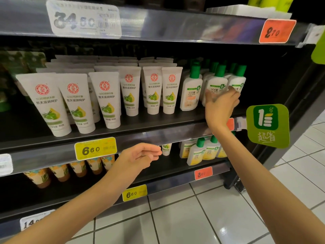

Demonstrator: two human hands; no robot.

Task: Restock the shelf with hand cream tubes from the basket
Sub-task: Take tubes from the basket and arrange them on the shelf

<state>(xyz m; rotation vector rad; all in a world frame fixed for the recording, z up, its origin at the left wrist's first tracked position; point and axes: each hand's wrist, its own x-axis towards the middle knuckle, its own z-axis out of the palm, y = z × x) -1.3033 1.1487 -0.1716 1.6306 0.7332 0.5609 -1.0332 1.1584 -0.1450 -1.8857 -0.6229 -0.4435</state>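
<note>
White hand cream tubes point(110, 99) with red logos and green olive prints stand cap-down in rows on the middle shelf point(58, 147). To their right stand white lotion bottles point(190, 90) with green caps. My right hand point(219, 108) reaches into that group, thumb and fingers around the lower part of the middle front lotion bottle point(217, 81). My left hand point(140, 155) hovers in front of the shelf's front edge, fingers loosely curved, holding nothing. No basket is in view.
A yellow 6.60 price tag point(95, 148) sits on the shelf edge. A green promo sign point(267, 125) sticks out at the right. Below are orange-patterned tubes point(79, 168) and yellow-label bottles point(198, 152). White floor tiles point(193, 217) lie beneath.
</note>
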